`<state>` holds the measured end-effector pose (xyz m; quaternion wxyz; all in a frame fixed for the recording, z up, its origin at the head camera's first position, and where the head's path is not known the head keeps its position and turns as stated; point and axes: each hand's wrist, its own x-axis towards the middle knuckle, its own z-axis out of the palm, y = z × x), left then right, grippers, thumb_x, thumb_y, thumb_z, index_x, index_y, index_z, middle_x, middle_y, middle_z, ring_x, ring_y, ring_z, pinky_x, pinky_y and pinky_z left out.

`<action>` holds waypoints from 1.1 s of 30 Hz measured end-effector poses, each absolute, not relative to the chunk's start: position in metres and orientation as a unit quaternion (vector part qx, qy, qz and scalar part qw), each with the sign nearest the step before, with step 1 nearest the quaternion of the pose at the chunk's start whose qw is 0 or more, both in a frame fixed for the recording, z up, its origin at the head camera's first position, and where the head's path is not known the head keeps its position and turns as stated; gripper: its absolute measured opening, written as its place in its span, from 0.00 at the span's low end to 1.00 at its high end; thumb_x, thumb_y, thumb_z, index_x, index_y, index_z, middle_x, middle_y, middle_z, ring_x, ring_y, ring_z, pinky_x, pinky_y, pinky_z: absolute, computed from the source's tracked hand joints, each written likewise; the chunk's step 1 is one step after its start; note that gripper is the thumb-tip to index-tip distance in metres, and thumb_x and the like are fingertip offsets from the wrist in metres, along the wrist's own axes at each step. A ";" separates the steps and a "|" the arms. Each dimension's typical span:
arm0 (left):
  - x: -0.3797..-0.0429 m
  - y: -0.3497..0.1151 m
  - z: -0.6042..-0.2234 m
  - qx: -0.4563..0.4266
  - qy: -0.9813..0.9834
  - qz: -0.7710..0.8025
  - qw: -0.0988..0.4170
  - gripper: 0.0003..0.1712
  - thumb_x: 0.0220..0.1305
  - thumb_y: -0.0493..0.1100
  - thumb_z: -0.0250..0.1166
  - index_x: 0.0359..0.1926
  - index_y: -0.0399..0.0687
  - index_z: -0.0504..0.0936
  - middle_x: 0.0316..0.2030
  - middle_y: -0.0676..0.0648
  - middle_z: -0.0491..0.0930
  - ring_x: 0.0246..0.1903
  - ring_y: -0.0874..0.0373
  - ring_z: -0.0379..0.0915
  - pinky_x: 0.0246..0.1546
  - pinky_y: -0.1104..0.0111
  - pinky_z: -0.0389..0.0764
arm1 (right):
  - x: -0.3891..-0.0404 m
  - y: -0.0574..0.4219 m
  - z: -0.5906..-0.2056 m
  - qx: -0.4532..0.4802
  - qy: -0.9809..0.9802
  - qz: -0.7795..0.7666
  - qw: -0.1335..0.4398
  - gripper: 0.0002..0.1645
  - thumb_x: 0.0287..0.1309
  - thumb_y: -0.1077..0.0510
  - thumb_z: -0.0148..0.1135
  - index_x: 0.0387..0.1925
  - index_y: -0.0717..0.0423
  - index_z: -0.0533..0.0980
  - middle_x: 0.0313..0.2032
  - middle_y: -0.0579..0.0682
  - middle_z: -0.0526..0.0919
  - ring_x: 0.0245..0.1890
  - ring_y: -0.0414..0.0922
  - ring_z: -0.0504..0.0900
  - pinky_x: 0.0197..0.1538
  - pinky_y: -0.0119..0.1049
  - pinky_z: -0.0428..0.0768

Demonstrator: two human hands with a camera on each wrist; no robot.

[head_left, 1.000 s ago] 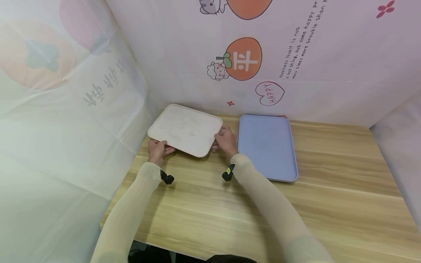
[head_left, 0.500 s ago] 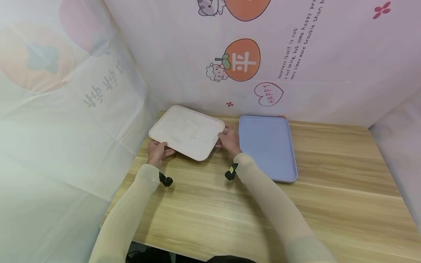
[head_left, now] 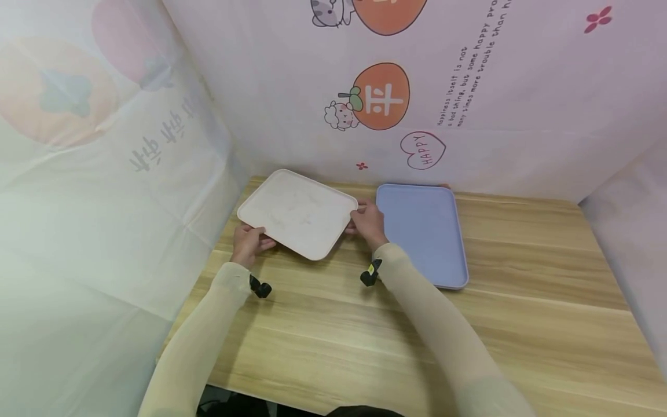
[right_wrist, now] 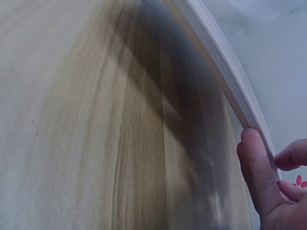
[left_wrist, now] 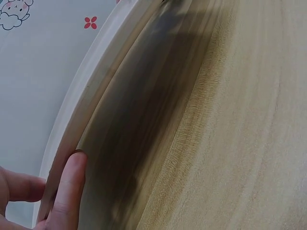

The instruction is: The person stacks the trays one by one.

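A white tray [head_left: 299,213] with rounded corners and faint grey smudges is held at an angle over the back left of the table. My left hand [head_left: 247,244] pinches its near left edge, thumb on top and fingers below. On the opposite side my right hand [head_left: 367,222] grips the tray's right edge the same way. In the left wrist view the tray's rim [left_wrist: 91,81] stands off the wood with a dark shadow beneath. The right wrist view likewise shows the rim [right_wrist: 223,62] raised, fingertips [right_wrist: 254,143] against its underside.
A blue tray [head_left: 424,234] lies flat on the wooden table [head_left: 542,278], just right of my right hand. Printed white sheeting [head_left: 292,87] hangs behind the table and along its left side [head_left: 104,231]. The table's front edge [head_left: 250,394] runs close to my body.
The white tray has shifted slightly right and toward me, turning a little, with both hands still gripping it. The right hand has moved slightly right. The blue tray stays in place.
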<state>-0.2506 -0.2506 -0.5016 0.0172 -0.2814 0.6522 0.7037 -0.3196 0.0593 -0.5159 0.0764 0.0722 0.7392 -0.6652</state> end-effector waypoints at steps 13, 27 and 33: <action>-0.246 -0.244 -0.489 -0.267 0.652 0.709 0.036 0.33 0.79 0.36 0.58 0.78 0.36 0.56 0.51 0.41 0.76 0.34 0.55 0.85 0.66 0.53 0.87 | -0.316 0.060 -0.518 0.086 0.721 -0.684 0.072 0.27 0.68 0.68 0.57 0.67 0.66 0.70 0.52 0.68 0.87 0.23 0.42 0.87 0.31 0.37 0.94; -0.259 -0.252 -0.501 -0.266 0.652 0.709 0.044 0.38 0.82 0.38 0.58 0.84 0.39 0.53 0.52 0.46 0.76 0.31 0.62 0.81 0.56 0.64 0.93 | -0.302 0.055 -0.515 0.097 0.700 -0.704 0.068 0.28 0.68 0.66 0.59 0.68 0.64 0.67 0.51 0.64 0.84 0.24 0.44 0.87 0.34 0.39 0.95; -0.261 -0.258 -0.498 -0.268 0.648 0.711 0.054 0.38 0.82 0.37 0.59 0.84 0.39 0.54 0.50 0.44 0.77 0.30 0.61 0.81 0.52 0.66 0.94 | -0.296 0.061 -0.513 0.096 0.713 -0.690 0.080 0.27 0.68 0.66 0.60 0.67 0.64 0.69 0.54 0.66 0.85 0.23 0.41 0.87 0.34 0.36 0.95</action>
